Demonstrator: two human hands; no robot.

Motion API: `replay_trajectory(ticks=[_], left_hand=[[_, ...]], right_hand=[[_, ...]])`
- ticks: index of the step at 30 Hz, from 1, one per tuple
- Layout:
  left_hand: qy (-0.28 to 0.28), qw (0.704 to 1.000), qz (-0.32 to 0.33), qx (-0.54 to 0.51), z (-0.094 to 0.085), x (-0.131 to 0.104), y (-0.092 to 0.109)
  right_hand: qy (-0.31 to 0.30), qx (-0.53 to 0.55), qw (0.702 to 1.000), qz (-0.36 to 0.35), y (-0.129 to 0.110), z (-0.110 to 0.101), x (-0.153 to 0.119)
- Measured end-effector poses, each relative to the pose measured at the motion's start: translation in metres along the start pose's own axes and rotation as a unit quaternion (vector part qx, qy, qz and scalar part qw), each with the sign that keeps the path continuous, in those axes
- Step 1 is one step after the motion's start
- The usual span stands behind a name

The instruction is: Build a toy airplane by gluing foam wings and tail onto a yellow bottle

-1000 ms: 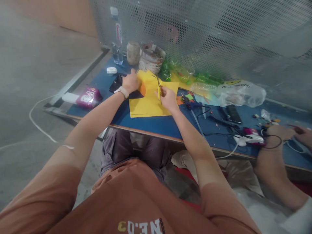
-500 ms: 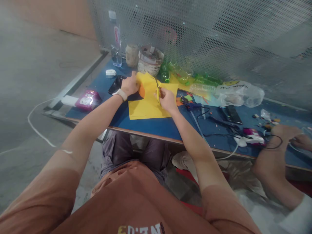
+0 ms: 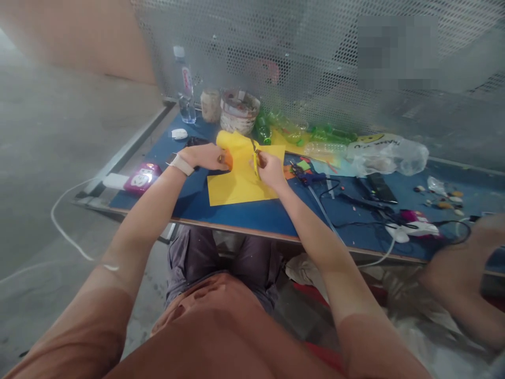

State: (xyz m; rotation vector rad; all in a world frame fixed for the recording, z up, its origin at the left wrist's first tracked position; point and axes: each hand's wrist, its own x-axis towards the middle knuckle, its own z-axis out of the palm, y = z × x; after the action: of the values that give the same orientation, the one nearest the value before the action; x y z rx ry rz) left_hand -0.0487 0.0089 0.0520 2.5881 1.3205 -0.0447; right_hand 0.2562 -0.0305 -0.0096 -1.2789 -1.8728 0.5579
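My right hand (image 3: 270,169) is closed around yellow-handled scissors (image 3: 255,164), whose dark blades meet the upper part of a yellow sheet of paper (image 3: 246,190). An upper flap of that sheet curls up left of the blades. At the sheet's left side, my left hand (image 3: 207,157) has its fingers bent over an orange piece of paper (image 3: 228,159), pinching it against the yellow sheet. A pale band circles my left wrist. Behind that hand lies a black item (image 3: 196,141), partly covered.
A water bottle (image 3: 185,89), a jar (image 3: 210,105) and a crusty bucket (image 3: 239,113) stand at the back. Green plastic bottles (image 3: 333,134) and a plastic bag (image 3: 389,153) lie rightward. A glue gun (image 3: 311,176), cables and a purple-white device (image 3: 142,178) are nearby. A co-worker's arm (image 3: 460,279) is at right.
My left hand has shifted from the paper's upper left edge down to the orange piece. My right hand keeps the scissors at the same place on the sheet. The view has tilted slightly upward.
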Motion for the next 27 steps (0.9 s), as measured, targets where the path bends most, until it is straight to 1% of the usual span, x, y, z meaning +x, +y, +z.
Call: replay_trajectory(ticks=[3, 5, 9, 13, 16, 19, 22, 25, 27], left_hand=[[-0.038, 0.998, 0.041, -0.033, 0.0, -0.001, 0.008], [-0.051, 0.996, 0.053, -0.056, 0.0, -0.001, 0.016], [-0.034, 0.997, 0.045, -0.044, 0.007, 0.003, 0.029], [-0.007, 0.999, 0.032, -0.009, 0.018, 0.004, 0.036], [0.002, 0.999, 0.019, 0.03, 0.02, 0.003, 0.04], [0.008, 0.999, 0.025, 0.042, 0.018, 0.002, 0.043], [0.008, 0.999, 0.038, 0.035, 0.019, 0.003, 0.044], [-0.001, 0.998, 0.055, 0.019, 0.021, 0.005, 0.043], [0.007, 0.998, 0.06, 0.013, 0.024, 0.005, 0.041]], right_hand=[[0.022, -0.012, 1.0, 0.008, -0.008, -0.002, -0.001], [0.017, -0.019, 1.0, 0.01, -0.012, -0.004, -0.002], [0.018, -0.023, 0.999, 0.016, -0.015, -0.006, -0.002], [0.02, -0.014, 1.0, 0.013, -0.013, -0.004, -0.002], [0.041, -0.015, 0.999, 0.011, -0.009, -0.005, 0.0], [0.069, -0.035, 0.997, -0.012, -0.003, -0.014, 0.005], [0.088, -0.081, 0.992, -0.034, 0.007, -0.029, 0.014], [0.102, -0.132, 0.986, -0.016, 0.02, -0.043, 0.023], [0.096, -0.164, 0.982, 0.002, 0.029, -0.049, 0.027]])
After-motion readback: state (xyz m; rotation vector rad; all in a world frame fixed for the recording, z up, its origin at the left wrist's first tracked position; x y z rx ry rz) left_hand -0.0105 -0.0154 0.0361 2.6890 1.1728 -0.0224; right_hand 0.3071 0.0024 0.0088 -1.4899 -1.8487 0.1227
